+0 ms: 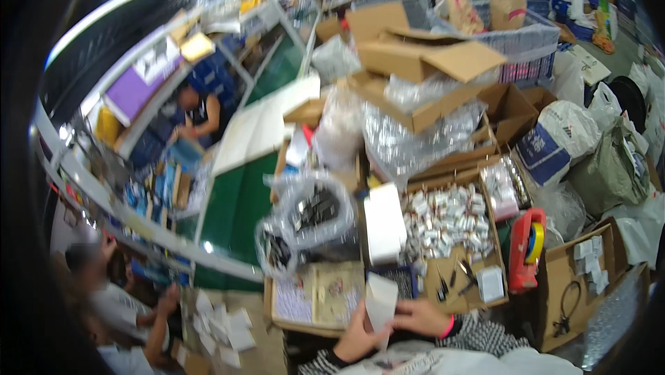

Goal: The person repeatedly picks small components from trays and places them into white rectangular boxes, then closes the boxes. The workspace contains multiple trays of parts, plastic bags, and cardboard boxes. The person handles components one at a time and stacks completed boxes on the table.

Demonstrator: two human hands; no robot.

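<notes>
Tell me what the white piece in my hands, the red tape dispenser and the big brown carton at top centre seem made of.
White piece: probably thin matte card or stiff paper, from its flat, straight-edged faces.
Red tape dispenser: likely smooth, hard plastic, by its even colour; painted metal is possible.
Brown carton: almost certainly matte cardboard, given stiff folded flaps.

Black rim, bowed edges; glare spot on green belt (pixel 237 202).

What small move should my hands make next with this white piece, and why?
Perhaps steady the white piece with your left hand and let your right hand square its sides: the left grips it low, the right is at its edge, and it looks creased.
</notes>
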